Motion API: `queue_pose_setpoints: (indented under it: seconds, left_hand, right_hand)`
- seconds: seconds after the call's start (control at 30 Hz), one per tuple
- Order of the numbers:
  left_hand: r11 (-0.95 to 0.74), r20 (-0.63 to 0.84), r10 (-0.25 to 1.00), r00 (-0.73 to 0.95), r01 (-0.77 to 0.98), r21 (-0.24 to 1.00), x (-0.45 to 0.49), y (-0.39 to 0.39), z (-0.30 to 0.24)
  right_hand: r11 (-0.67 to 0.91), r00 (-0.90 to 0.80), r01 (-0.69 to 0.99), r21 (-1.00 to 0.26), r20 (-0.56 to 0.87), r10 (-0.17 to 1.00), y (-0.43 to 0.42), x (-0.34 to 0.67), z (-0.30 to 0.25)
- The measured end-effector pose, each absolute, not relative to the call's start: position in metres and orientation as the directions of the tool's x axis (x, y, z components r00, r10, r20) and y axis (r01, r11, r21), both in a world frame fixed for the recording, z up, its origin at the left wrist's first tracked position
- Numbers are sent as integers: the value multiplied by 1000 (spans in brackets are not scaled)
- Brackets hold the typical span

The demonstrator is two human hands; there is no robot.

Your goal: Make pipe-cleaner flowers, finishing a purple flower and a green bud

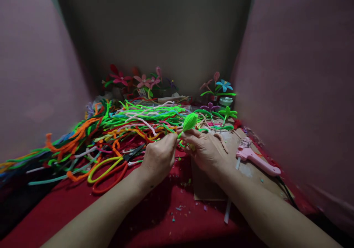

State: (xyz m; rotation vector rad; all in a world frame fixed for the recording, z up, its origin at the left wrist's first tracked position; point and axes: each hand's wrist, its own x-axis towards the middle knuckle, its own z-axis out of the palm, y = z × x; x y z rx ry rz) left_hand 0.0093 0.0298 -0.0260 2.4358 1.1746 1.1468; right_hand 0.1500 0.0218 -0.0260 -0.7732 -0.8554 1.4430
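Note:
A bright green pipe-cleaner bud point(190, 122) stands tilted between my two hands, its stem running down to the left. My left hand point(162, 152) is closed in a fist around the lower stem. Just under the bud, my right hand point(203, 148) pinches the stem with thumb and fingers. The stem's lower end is hidden by my fingers. Left of my left hand lie scissors point(107, 168) with one yellow and one red handle, blades partly under loose pipe cleaners point(149, 117).
A pink glue gun point(257, 159) rests on a cardboard sheet point(210, 189) at right, a glue stick point(227, 211) near it. Finished flowers point(142, 81) and a blue flower point(224, 85) stand at the back. Scraps dot the red cloth point(166, 226).

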Motion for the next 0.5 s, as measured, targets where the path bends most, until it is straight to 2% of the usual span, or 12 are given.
queue_pose_setpoints:
  seconds: [0.1,0.17,0.23,0.37,0.5]
  left_hand:
    - [-590,482,807,342,420,689,10,27,-17]
    - [-430,335,879,340,259,865,12,24,-8]
    - [-216,170,911,375,84,973,13,22,-2]
    - [124,-11,859,512,-187,975,12,22,0]
    - [319,-65,759,648,-282,905,8,26,-3]
  right_hand:
    - [68,-99,-471,-879,129,987,22,150,-26]
    - [116,-128,-461,-880,195,972,22,151,-25]
    - [125,-146,-465,-877,215,966,23,152,-24]
    - [19,-224,-540,-841,165,961,25,153,-25]
    - [-70,-292,-575,-815,124,948,25,154,-26]
